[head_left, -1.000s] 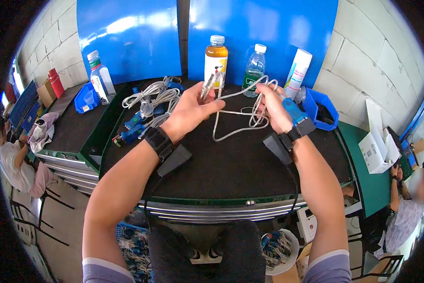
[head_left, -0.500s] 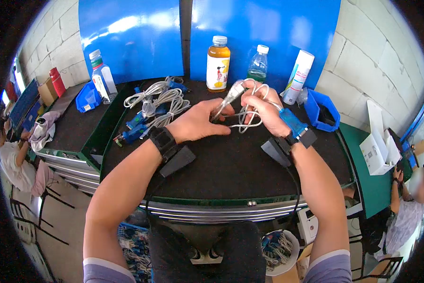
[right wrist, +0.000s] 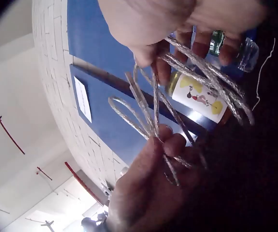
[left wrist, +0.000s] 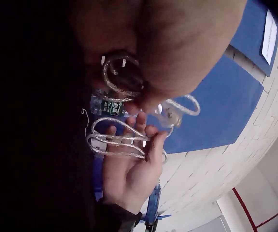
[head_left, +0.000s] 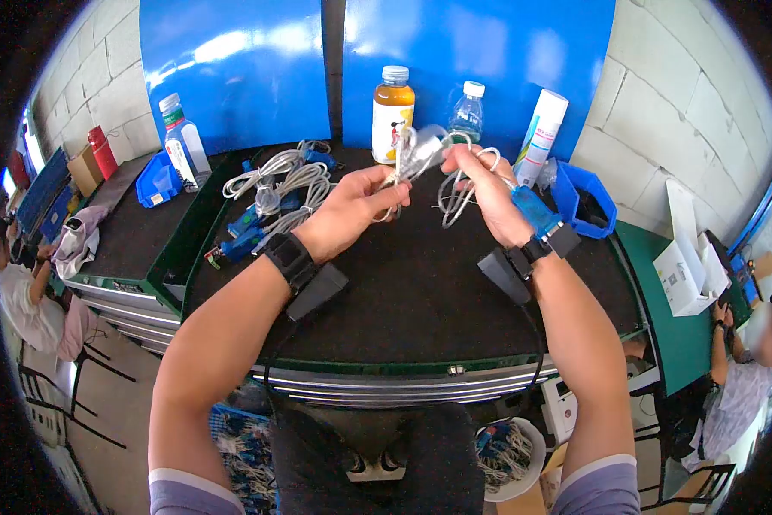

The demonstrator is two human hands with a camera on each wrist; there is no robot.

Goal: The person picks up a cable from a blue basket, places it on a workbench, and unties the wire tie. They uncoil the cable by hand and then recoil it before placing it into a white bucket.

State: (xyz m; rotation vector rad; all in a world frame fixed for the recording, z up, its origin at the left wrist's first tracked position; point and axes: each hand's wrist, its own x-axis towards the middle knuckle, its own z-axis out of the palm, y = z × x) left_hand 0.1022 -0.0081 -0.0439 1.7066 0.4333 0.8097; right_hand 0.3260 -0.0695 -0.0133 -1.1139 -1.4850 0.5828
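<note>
Raised over a black worktop (head_left: 403, 292), close in front of the chest, between two bare hands: a silvery translucent cable (head_left: 455, 196).

Left hand (head_left: 352, 210), palm turned inward, thumb and fingertips pinched tight on the cable just below its clear plug (head_left: 416, 148). Plug pointing up, level with the bottles behind it.

Right hand (head_left: 485, 190) just beside the left, fingers curled round several loose loops of the same cable, loops hanging off the fingers above the worktop and not touching it. In the left wrist view, those loops draped across the right palm and fingers. In the right wrist view, strands running taut from the right fingers to the left fingertips.

A blue plastic piece (head_left: 532, 210) lying along the back of the right hand near the wrist strap; its link to the cable not clear.

Against a blue back panel (head_left: 240, 69): an orange juice bottle (head_left: 393, 103), a clear water bottle (head_left: 466, 112) and a white canister (head_left: 542, 133), all upright. To the left on the worktop, a heap of similar cables with blue connectors (head_left: 274, 193). At the right edge, a blue bin (head_left: 588, 197).
</note>
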